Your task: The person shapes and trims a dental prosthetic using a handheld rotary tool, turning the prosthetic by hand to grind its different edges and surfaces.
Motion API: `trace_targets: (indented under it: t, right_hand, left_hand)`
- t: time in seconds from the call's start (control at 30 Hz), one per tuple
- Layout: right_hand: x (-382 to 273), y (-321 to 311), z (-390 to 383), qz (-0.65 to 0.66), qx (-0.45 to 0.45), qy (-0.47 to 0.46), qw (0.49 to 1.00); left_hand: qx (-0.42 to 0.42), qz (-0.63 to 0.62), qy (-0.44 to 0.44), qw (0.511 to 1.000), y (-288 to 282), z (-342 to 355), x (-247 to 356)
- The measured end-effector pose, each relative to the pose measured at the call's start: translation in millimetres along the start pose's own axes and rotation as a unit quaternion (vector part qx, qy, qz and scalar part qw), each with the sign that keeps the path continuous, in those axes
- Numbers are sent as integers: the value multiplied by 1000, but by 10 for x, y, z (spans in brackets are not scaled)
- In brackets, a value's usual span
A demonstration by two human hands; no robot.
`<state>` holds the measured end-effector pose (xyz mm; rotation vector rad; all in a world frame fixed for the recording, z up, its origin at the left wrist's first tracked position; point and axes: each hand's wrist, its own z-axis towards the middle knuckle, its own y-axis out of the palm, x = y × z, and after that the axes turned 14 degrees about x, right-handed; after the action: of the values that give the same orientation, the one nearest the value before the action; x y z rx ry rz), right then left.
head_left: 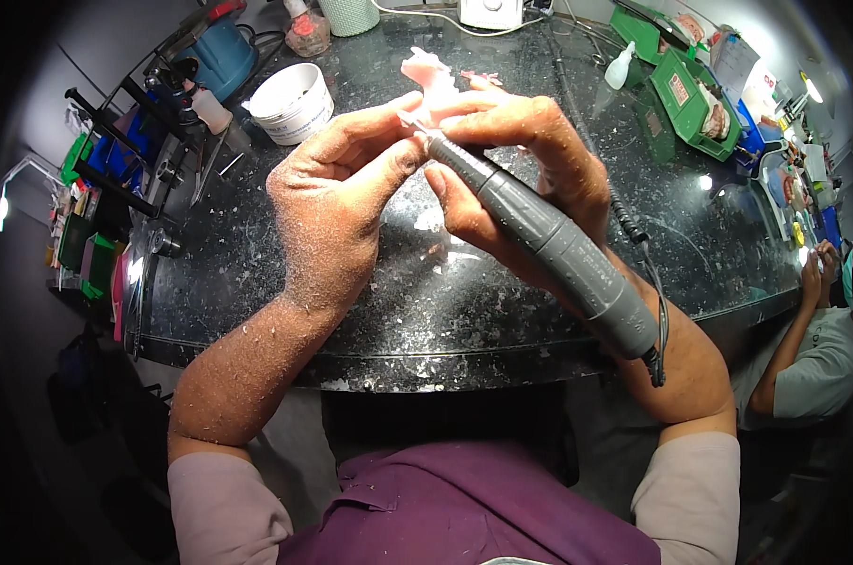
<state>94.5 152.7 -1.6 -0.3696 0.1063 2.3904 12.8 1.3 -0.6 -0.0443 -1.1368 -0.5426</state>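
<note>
Purple cloth garment (445, 499), bottom centre. Next, centre-right, dark-grey cylindrical plastic handpiece (551, 237): likely rigid, tail-heavy; hold by the ribbed nose, where right hand (563, 174) has fingers clamped. Beyond, upper centre, pale-pink irregular moulded piece (434, 83), left hand (330, 193) fingers pinched at its near end: probably light, stiff, brittle; grip thick part.

I see the left forearm (243, 377) at lower left, pale dust over its skin, left hand (330, 193) at upper centre, fingers bent in a pinch, right forearm (687, 377) at lower right, right hand (572, 174) curled, index finger (511, 122) arched leftward.
</note>
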Motion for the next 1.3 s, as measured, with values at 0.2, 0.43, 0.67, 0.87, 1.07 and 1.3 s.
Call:
trace_targets:
  t: [0.2, 0.43, 0.67, 0.87, 1.07, 1.3]
  right_hand:
    - [-9, -14, -25, -12, -9, 15, 1000]
    - [19, -6, -27, 14, -6, 26, 1000]
    - [89, 36, -26, -3, 35, -31, 999]
    - [72, 43, -5, -2, 39, -44, 998]
    - [-17, -85, 106, 6, 101, 89, 991]
    - [31, -92, 166, 194, 102, 340, 914]
  left_hand:
    - [5, 5, 6, 1000, 6, 5, 2]
    - [4, 7, 17, 1000, 11, 5, 1]
    - [3, 4, 20, 1000, 1, 8, -5]
    - [1, 1, 17, 1000, -9, 7, -1]
    - [-1, -14, 7, 1000, 14, 36, -5]
    - [-34, -42, -40, 998, 10, 67, -24]
